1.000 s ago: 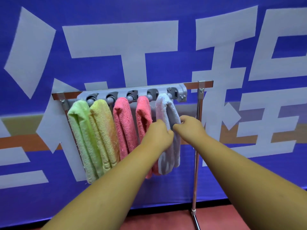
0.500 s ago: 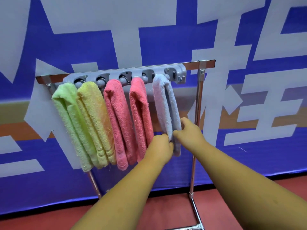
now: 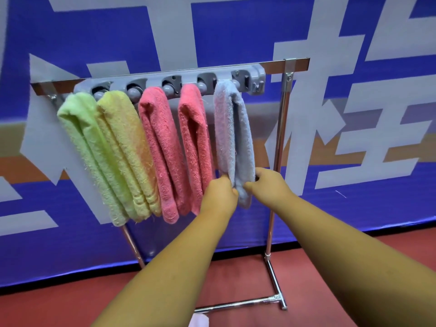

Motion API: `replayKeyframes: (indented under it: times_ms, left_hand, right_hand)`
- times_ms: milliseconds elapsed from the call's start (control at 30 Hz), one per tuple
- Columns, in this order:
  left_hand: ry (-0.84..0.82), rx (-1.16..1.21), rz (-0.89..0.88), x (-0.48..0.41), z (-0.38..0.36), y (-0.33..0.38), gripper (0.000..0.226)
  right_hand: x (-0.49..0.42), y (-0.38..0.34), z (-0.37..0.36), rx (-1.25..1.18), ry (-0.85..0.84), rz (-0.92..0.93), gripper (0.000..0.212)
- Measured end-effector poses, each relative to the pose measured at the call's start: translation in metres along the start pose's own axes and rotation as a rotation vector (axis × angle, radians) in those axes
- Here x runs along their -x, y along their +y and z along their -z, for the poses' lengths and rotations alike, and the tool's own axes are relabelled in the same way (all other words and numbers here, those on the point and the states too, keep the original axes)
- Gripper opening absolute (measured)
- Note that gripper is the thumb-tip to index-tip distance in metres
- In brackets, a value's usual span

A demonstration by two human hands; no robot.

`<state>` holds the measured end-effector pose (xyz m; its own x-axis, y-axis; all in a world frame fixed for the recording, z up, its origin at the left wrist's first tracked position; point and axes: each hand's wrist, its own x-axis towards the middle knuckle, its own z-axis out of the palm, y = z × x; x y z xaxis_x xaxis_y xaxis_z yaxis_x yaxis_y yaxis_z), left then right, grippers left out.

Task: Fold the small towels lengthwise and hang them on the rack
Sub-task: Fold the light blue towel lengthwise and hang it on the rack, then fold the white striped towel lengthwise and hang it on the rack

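- Green towel (image 3: 87, 149) hangs folded at the left end of the rack's grey clip bar (image 3: 188, 75), with the yellow towel (image 3: 127, 142) touching it on its right; both slant down to the right and need no work
- The left pink towel (image 3: 160, 147) and right pink towel (image 3: 197, 142) hang from the middle clips, close together, with their lower ends near the left wrist
- Left hand (image 3: 220, 194): fingers are curled and pinch the left layer of the pale blue towel (image 3: 232, 133) near its lower end. Pull straight down here, not sideways, so the knuckles do not drag the right pink towel out of line
- The pale blue towel is draped over the last used clip near the right end of the bar, folded lengthwise, its two layers hanging side by side. The step looks like evening and smoothing it, the last of five
- Right hand (image 3: 269, 185): thumb and fingers grip the right layer at about the same height. Tug both layers gently and equally so the ends match, since a hard pull could slip the cloth off its clip
- Rack post (image 3: 279, 138) stands just right of this hand; the light frame could rock, so ease off slowly
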<state>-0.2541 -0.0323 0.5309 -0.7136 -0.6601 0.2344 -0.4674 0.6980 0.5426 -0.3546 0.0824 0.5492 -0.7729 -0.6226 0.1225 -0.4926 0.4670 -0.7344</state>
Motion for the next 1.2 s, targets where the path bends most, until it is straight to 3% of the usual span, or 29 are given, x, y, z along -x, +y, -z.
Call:
replayKeyframes:
  times_ms: [200, 367, 500, 633, 700, 867, 1200]
  left_hand:
    - [-0.058, 0.077, 0.047, 0.012, 0.006, -0.009, 0.026]
    - [-0.103, 0.061, 0.031, 0.029, 0.026, -0.015, 0.017]
    - [-0.133, 0.033, 0.015, 0.047, 0.048, -0.015, 0.012]
    - [-0.165, 0.022, 0.045, 0.066, 0.068, -0.019, 0.017]
    - [-0.203, 0.001, 0.055, 0.077, 0.076, -0.021, 0.019]
    - [-0.261, 0.031, 0.088, 0.103, 0.088, -0.035, 0.028]
    - [-0.348, 0.101, 0.165, 0.141, 0.089, -0.065, 0.022]
  right_hand:
    - [0.013, 0.001, -0.001, 0.082, -0.206, -0.008, 0.024]
    - [0.030, -0.007, 0.003, 0.153, -0.147, -0.013, 0.020]
    - [0.048, -0.020, 0.006, 0.226, -0.134, -0.035, 0.037]
    - [0.076, -0.044, 0.011, 0.341, -0.180, -0.029, 0.017]
    - [0.086, -0.049, 0.011, 0.374, -0.188, -0.075, 0.028]
    - [0.101, -0.042, 0.000, 0.247, -0.228, -0.212, 0.023]
    - [0.136, -0.046, -0.026, 0.190, -0.305, -0.226, 0.025]
